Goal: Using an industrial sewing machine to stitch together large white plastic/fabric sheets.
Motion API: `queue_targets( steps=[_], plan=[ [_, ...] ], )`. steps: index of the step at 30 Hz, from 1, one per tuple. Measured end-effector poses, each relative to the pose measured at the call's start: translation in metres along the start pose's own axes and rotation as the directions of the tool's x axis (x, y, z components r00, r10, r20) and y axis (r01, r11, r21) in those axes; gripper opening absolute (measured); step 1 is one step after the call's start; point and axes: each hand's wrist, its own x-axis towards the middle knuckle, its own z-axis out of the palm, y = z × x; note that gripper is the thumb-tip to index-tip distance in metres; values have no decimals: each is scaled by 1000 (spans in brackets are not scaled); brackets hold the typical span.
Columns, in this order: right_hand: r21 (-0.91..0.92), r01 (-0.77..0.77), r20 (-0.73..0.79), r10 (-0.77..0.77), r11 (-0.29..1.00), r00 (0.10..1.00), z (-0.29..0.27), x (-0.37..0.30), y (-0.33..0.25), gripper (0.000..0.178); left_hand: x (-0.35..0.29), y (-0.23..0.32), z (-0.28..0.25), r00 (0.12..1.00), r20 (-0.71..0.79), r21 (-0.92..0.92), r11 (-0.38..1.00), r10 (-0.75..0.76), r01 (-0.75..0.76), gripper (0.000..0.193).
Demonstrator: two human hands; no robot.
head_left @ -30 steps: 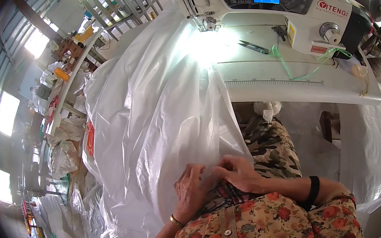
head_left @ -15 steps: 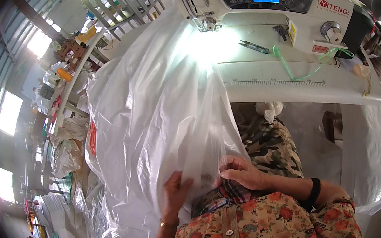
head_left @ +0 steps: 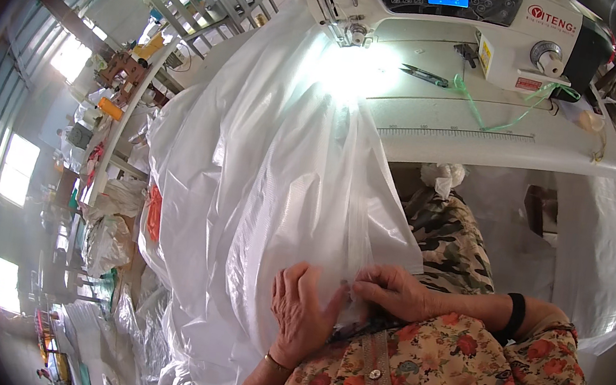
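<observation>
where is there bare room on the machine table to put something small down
White flat tabletop shows bare between the slim black thread snips and printed black ruler marks, left of the thin green ribbon; another patch lies between the ribbon's lower bend and the tabletop's right front corner. Crowded: the tabletop's left, under the gathered shiny white plastic sheet.

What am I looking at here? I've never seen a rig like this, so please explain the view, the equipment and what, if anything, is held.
There's no robot: these are a person's bare hands, seen from a head-worn fisheye camera looking down, so straight edges bend. Ahead is a sewing machine on a pale worktable, where small dark snips and green string lie. A large white sheet drapes from the lamplit needle end toward the person. The left hand is open at the sheet; the right hand has curled fingers near its edge, but I can't tell whether they grip it.
</observation>
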Motion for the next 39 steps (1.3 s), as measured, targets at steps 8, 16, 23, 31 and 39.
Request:
queue_targets(
  steps=[8, 16, 23, 31, 39],
  plan=[
    [-391, 128, -26, -150, 912, 988, 4, 3, 3, 22, 10, -11, 9, 959, 281, 224, 974, -25, -40, 36],
    [-353, 105, 16, -107, 930, 994, 4, 4, 8, 25, -12, -55, 41, 971, 237, 409, 904, 25, -123, 35],
    [-366, 88, 96, -56, 926, 994, 4, 5, 1, 26, -12, -57, 69, 964, 264, 379, 923, -39, -66, 25],
    [-429, 83, 128, -30, 899, 991, 2, 6, -1, 26, -37, -57, 27, 988, 148, 346, 938, -52, -3, 14],
    [-536, 233, 145, -184, 811, 972, 6, 6, 6, 20, -61, -34, -23, 827, 195, -440, 707, -527, 554, 11]
  ],
)
